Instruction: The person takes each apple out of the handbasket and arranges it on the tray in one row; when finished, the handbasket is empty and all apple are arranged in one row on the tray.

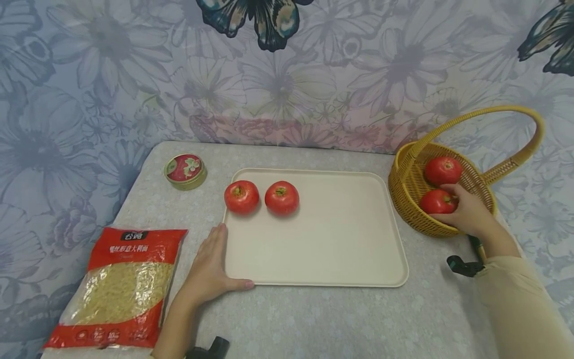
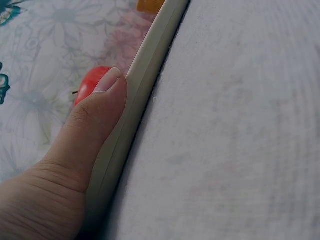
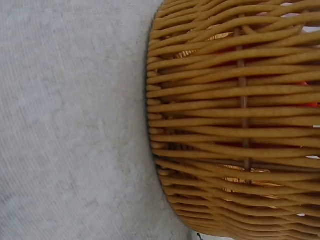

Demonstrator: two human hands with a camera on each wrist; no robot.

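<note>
Head view | butterfly-print backdrop (image 1: 287, 94), cropped above | pale grey table (image 1: 332, 319) | cream tray (image 1: 332, 234) | basket (image 1: 403, 202), weave obscuring contents in right-wrist view | left hand (image 1: 208, 269) spread wide against tray's edge | right hand (image 1: 471, 213) gripping basket's nearer tomato (image 1: 435, 202), partly covering it

1. Table (image 1: 341, 319): pale grey mottled top, rounded back-left corner.
2. Floral backdrop (image 1: 107, 65): grey-lilac, behind table and along both sides; pinkish band (image 1: 291, 130) near table's back edge.
3. Two dark teal butterflies (image 1: 274, 27) on it, cropped up top.
4. Light: soft, only faint shadows on the tabletop.
</note>
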